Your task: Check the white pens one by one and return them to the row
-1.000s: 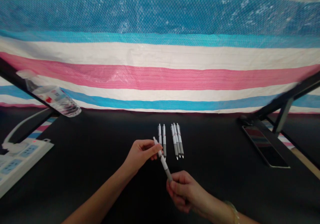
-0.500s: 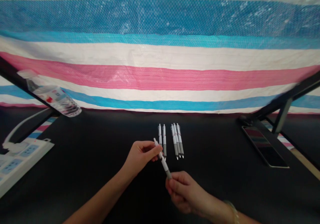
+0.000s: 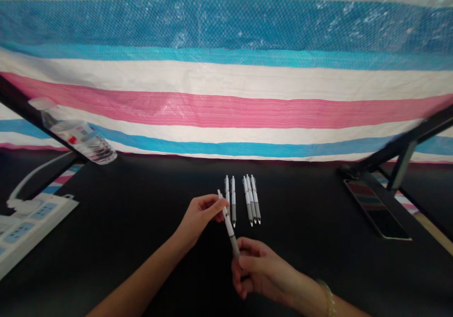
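Six retractable pens are in view: one held pen (image 3: 230, 227) shared by two bare hands, the left hand (image 3: 200, 215) and the right hand (image 3: 260, 266), plus five on the one black tabletop (image 3: 300, 265), split into a pair of pens (image 3: 233, 199) and a trio of pens (image 3: 251, 201). There is one beaded bracelet (image 3: 330, 298), one smartphone (image 3: 377, 208), one clear plastic bottle (image 3: 83, 142), and one power strip (image 3: 47, 227) with one plug (image 3: 24, 206) and one white cable (image 3: 34, 171). Two of its blue socket panels (image 3: 44, 210) show fully, with part of a third at the edge. Around these are two slanting black bars (image 3: 399, 143), one per side, and one striped tarpaulin (image 3: 226, 81).
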